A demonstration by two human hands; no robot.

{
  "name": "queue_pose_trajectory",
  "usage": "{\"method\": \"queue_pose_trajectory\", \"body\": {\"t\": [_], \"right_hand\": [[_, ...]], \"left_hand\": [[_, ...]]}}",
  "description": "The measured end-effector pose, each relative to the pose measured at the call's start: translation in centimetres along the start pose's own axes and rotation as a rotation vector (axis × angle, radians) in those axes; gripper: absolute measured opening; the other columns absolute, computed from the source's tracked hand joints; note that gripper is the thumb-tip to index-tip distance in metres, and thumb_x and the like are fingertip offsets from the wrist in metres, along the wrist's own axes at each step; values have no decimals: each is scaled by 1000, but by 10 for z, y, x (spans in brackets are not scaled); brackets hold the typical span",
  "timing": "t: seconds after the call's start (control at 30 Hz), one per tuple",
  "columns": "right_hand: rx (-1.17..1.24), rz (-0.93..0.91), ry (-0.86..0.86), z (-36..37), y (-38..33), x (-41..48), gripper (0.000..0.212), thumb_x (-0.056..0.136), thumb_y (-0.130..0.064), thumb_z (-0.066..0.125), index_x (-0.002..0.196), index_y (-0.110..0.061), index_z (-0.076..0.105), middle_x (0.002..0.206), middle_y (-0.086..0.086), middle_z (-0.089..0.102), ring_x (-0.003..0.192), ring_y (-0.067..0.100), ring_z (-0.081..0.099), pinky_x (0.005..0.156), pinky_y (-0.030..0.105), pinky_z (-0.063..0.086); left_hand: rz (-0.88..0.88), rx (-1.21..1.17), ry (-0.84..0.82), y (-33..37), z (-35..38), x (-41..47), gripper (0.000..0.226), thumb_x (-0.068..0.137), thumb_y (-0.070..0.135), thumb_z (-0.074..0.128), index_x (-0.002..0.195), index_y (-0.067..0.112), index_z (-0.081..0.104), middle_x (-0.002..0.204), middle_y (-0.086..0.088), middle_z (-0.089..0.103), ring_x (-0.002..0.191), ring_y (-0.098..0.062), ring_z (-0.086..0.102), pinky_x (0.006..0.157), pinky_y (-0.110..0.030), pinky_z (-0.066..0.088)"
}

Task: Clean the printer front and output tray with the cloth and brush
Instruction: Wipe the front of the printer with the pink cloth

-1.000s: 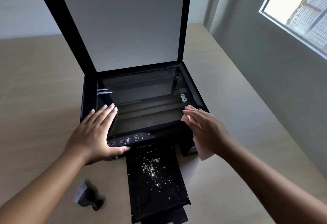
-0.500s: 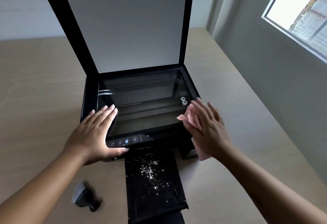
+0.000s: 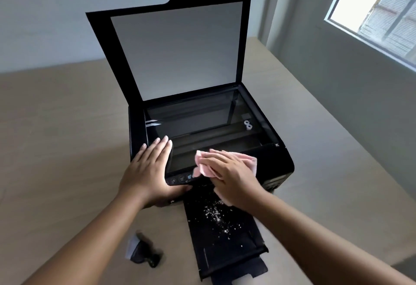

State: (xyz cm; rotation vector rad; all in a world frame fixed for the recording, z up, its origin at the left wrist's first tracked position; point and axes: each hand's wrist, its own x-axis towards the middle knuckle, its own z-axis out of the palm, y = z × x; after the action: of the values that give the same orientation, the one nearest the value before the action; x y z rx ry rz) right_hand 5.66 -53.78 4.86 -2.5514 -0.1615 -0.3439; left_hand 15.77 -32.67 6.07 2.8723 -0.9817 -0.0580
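A black printer [image 3: 279,167] stands on a beige table with its scanner lid [image 3: 180,52] raised. My left hand [image 3: 148,167] lies flat, fingers straight, on the front left corner of the printer. With straight fingers, my right hand [image 3: 231,176] presses a pink cloth [image 3: 203,167] onto the front edge of the scanner glass, above the control panel. The black output tray [image 3: 225,239] sticks out toward me and is dotted with white crumbs. A small black brush [image 3: 141,251] with pale bristles lies on the table, left of the tray.
The beige table [image 3: 56,138] extends to the left and behind the printer. A grey wall with a window [image 3: 378,14] runs close along the right side. Two small white rings [image 3: 247,124] sit at the right of the scanner glass.
My right hand has slid the pink cloth leftward from the printer's front right corner to the middle of the front edge. The left hand has stayed put. The camera view shifted.
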Motion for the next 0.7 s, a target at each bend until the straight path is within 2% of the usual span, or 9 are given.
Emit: {"method": "queue_pose_trajectory", "body": {"t": [0.1, 0.17, 0.2, 0.33, 0.4, 0.47, 0.53, 0.63, 0.7], "right_hand": [[-131, 183, 176, -13, 15, -18, 43, 77, -13, 65, 119, -22, 63, 120, -5, 63, 114, 20, 54, 94, 44, 46], [-192, 406, 323, -8, 13, -21, 36, 84, -18, 59, 120, -19, 64, 123, -2, 63, 121, 24, 51, 99, 48, 44], [-207, 432, 337, 0, 4, -18, 36, 87, -24, 51, 120, -18, 64, 125, -1, 64, 124, 25, 50, 102, 47, 41], [-30, 187, 253, 21, -37, -2, 36, 88, -23, 45, 110, -12, 71, 119, 4, 68, 115, 24, 58, 98, 39, 44], [25, 178, 294, 5, -41, -6, 32, 83, -17, 50, 104, -9, 72, 111, 6, 71, 103, 24, 63, 89, 35, 48], [-66, 182, 335, -21, -27, -13, 39, 76, 0, 59, 112, -11, 69, 116, 5, 68, 101, 28, 62, 83, 35, 50], [-153, 274, 453, -49, -6, -21, 53, 73, 13, 61, 119, -13, 65, 122, 5, 65, 105, 29, 59, 84, 35, 49], [-181, 426, 577, -63, 26, -35, 47, 84, 1, 64, 124, -22, 53, 127, 1, 63, 115, 24, 58, 87, 25, 44], [-118, 526, 516, -48, 44, -43, 44, 85, -15, 69, 121, -22, 47, 138, 8, 55, 124, 29, 54, 94, 40, 46]], "left_hand": [[6, 28, -5, -3, 1, 0, 131, 56, 100, 22, 155, 18, 0, 163, 4, -4, 149, -10, -5, 122, -38, -1], [10, 24, -4, -4, 1, 0, 130, 57, 99, 24, 155, 17, -1, 163, 4, -5, 149, -11, -7, 121, -38, -3], [12, 20, -3, -4, 1, 0, 130, 57, 98, 23, 155, 17, -1, 163, 4, -5, 149, -11, -7, 121, -37, -4], [27, 7, 26, -7, 4, -1, 130, 57, 99, 20, 155, 16, 2, 164, 2, -2, 150, -13, -3, 121, -36, -5], [28, -2, 22, -8, 5, -2, 131, 56, 99, 18, 155, 15, 2, 164, 1, -2, 150, -13, -3, 121, -37, -4], [22, 4, 15, -10, 5, 0, 132, 55, 100, 17, 155, 16, 0, 163, 2, -5, 150, -13, -5, 121, -38, -4], [29, 14, 11, -10, 6, 2, 132, 55, 100, 18, 155, 17, -1, 164, 2, -5, 149, -13, -6, 121, -38, -2], [34, 22, 14, -10, 7, 1, 132, 54, 100, 16, 155, 17, -1, 164, 2, -4, 150, -13, -5, 122, -38, -2], [36, 27, 16, -11, 6, 1, 132, 54, 100, 17, 155, 17, -1, 164, 1, -4, 150, -13, -4, 122, -38, -1]]}}
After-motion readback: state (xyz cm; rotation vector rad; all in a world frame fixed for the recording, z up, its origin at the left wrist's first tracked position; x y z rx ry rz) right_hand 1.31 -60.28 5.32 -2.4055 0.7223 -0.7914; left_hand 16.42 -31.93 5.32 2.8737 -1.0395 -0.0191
